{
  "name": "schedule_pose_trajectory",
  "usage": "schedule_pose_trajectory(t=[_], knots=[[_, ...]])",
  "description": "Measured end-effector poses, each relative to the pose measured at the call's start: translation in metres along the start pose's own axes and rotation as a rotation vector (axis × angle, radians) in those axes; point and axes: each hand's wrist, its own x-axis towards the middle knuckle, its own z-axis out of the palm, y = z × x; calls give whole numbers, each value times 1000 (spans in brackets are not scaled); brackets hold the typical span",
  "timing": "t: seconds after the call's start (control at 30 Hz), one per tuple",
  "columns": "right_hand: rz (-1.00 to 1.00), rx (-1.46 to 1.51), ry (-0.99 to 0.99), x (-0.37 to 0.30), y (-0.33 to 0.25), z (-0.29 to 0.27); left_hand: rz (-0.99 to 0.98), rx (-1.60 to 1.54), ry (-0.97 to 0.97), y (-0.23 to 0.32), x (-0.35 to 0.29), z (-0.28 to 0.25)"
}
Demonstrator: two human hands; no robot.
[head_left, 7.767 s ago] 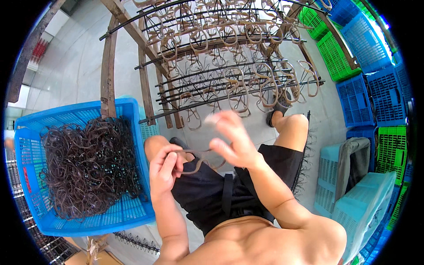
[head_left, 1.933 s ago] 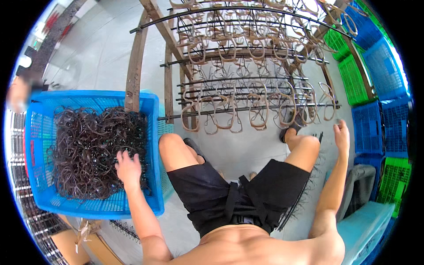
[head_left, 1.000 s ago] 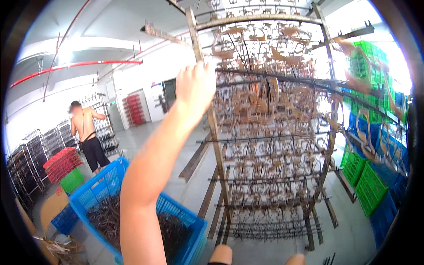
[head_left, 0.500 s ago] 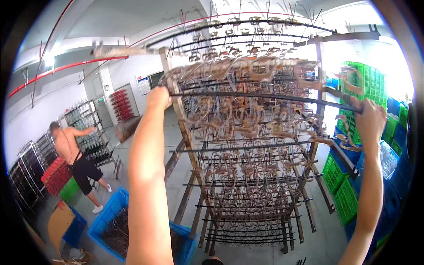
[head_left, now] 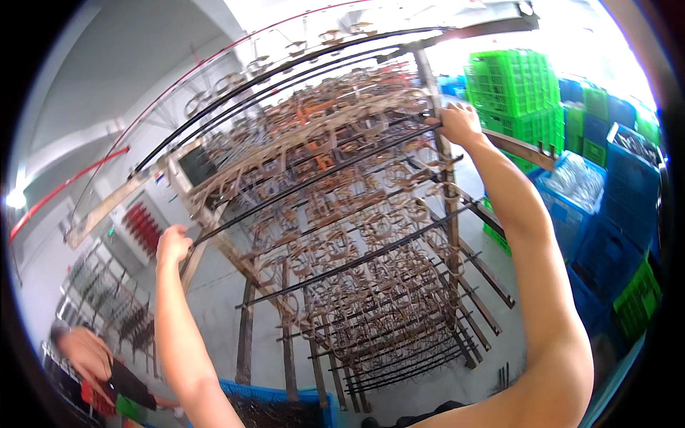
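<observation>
A long black rod [head_left: 285, 195] runs at a slant across the front of a rack, its right end higher in the picture. Brownish curved pieces hang in rows about it. My left hand [head_left: 173, 245] is closed round the rod's left end, beside the rack's left post. At the other end, my right hand [head_left: 462, 124] grips the rod close to the right post [head_left: 444, 164]. Both arms are stretched forward. Motion blur hides the fine shape of the hanging pieces.
More rods [head_left: 357, 262] with hanging pieces fill the rack below. Green crates [head_left: 512, 84] and blue crates [head_left: 610, 235] are stacked on the right. A blue basket [head_left: 332, 408] with dark pieces stands at the lower left. Another person [head_left: 93, 360] is at the far left.
The view has tilted and turned right. My left hand has come lower in the picture and my right hand has shifted up and left, the rod still between them, now nearer the rack's posts.
</observation>
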Motion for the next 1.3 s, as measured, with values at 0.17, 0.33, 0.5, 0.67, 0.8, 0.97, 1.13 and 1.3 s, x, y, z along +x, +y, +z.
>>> schedule_pose_trajectory(t=[0.17, 0.33, 0.5, 0.67, 0.8, 0.97, 1.13, 1.3], knots=[[-10, 24, -175, -9, -18, -25, 234, 18, -140, -45, 19, -1], [-86, 175, -186, -18, 13, -16, -234, -63, -17, 21, -2, -40], [-163, 488, -193, 1, 56, -36, -179, -270, 210, 32, 13, -53], [-106, 240, -261, -15, 44, -32, 112, 6, -410, 28, 6, -14], [-87, 79, -328, -19, 28, -17, 108, 175, -227, 31, -19, -5], [-56, 173, -419, -17, 37, -32, 104, 187, -21, 45, -38, -9], [-61, 208, -348, -22, 32, -29, 76, 214, 100, 45, -47, -3], [149, 444, -392, -22, 9, -86, 120, 171, 264, 42, -56, 10]])
